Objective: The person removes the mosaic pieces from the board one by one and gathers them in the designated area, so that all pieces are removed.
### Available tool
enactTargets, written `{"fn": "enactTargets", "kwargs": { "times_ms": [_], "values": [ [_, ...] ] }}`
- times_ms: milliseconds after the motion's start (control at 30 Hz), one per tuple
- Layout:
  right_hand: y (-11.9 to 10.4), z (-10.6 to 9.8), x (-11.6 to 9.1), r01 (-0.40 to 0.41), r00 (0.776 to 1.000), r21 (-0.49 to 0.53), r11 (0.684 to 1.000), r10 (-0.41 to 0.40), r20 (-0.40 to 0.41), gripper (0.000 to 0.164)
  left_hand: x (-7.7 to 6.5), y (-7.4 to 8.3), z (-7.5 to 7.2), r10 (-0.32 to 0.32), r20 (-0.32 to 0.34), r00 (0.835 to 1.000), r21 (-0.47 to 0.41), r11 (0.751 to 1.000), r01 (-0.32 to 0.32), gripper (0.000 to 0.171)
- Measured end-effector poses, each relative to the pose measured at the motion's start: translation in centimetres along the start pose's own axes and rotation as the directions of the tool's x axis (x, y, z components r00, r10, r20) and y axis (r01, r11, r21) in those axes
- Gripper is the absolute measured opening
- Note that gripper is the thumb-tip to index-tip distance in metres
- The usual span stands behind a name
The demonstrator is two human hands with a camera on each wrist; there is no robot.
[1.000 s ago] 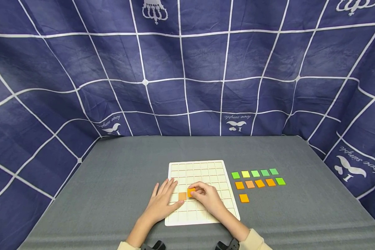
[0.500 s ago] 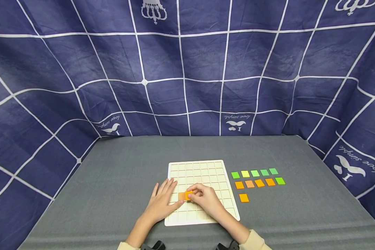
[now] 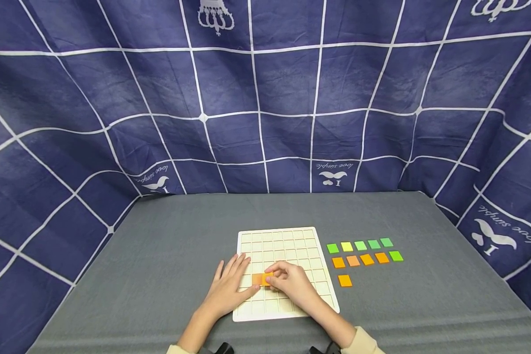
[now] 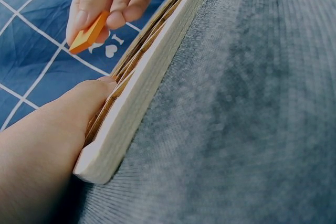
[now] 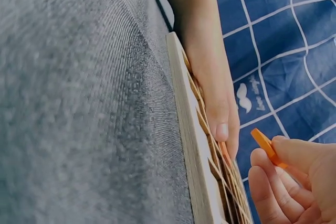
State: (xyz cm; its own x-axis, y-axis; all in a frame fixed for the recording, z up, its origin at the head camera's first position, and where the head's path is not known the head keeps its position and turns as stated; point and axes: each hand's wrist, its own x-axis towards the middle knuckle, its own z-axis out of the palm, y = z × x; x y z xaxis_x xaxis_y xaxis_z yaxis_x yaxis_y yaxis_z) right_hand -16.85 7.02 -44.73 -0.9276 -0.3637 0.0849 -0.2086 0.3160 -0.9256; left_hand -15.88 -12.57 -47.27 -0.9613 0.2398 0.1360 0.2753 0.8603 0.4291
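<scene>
A cream board (image 3: 276,236) with a grid of square recesses lies on the grey cloth. My left hand (image 3: 227,290) rests spread on its left side, the thumb tip beside a light orange tile (image 3: 257,279) that sits on the grid. My right hand (image 3: 292,282) pinches an orange tile (image 3: 267,280) between thumb and fingers, just right of the light orange one in the head view. In the left wrist view the pinched orange tile (image 4: 89,34) is tilted and raised above the board. The right wrist view also shows the orange tile (image 5: 266,148) apart from the board.
Right of the board lie rows of loose tiles: a back row with a yellow tile (image 3: 346,247) and green ones, a middle row with a salmon tile (image 3: 353,260), and a single orange tile (image 3: 345,280) in front. A blue curtain (image 3: 287,137) hangs behind the table.
My right hand has moved slightly left and toward me with the orange tile, bringing it beside the light orange tile in the head view. My left hand has stayed in place.
</scene>
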Motion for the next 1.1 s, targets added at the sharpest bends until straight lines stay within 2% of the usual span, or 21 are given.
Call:
{"fn": "enactTargets", "kwargs": {
  "times_ms": [367,600,833,1100],
  "values": [
    [0.0,-1.9,-0.9,-0.019,1.000,-0.019,1.000,0.019,0.000,0.018,-0.1,0.0,-0.1,0.002,-0.003,1.000,-0.015,1.000,-0.002,0.078],
    [0.8,-4.8,-2.3,-0.079,0.994,-0.054,0.995,0.074,-0.083,0.020,0.0,0.0,-0.1,0.006,0.001,1.000,-0.016,1.000,-0.006,0.078],
    [1.2,-8.6,-3.9,-0.169,0.970,-0.099,0.981,0.148,-0.191,0.022,0.1,0.0,-0.1,0.007,0.007,1.000,-0.016,1.000,-0.007,0.078],
    [3.4,-12.6,-5.5,-0.273,0.932,-0.178,0.945,0.214,-0.294,0.028,0.0,0.0,-0.2,0.006,0.004,1.000,-0.021,1.000,-0.006,0.078]
  ]
}}
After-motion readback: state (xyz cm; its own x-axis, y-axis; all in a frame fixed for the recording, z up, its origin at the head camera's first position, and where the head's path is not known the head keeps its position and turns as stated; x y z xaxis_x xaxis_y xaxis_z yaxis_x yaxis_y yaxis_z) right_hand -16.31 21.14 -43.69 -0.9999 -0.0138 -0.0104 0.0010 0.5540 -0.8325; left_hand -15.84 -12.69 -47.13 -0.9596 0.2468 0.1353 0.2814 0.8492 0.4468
